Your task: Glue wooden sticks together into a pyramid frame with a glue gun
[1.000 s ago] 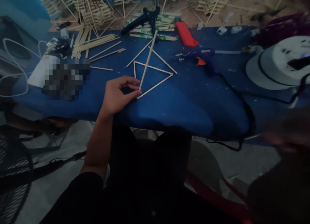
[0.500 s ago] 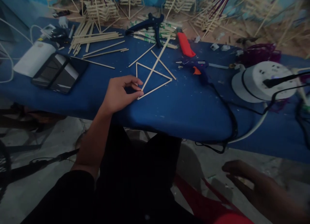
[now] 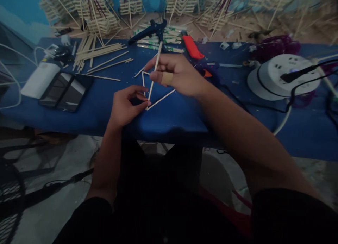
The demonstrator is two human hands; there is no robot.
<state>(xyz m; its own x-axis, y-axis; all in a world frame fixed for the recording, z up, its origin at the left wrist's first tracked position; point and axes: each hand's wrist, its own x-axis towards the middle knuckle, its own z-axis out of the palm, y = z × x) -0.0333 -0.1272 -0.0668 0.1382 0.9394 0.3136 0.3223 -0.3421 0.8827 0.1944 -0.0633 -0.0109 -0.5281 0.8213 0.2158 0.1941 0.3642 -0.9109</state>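
Up from below the table edge comes the right hand (image 3: 177,76) — it now grips a slim pale stick (image 3: 154,72) partway up its length, a tan bandage around one finger. At left, a glossy dark tablet (image 3: 65,92) lies flat on the blue cloth table (image 3: 185,117). The left hand (image 3: 126,106) pinches the stick's lower end at the corner of a thin wooden triangle (image 3: 161,99) — flat on the cloth.
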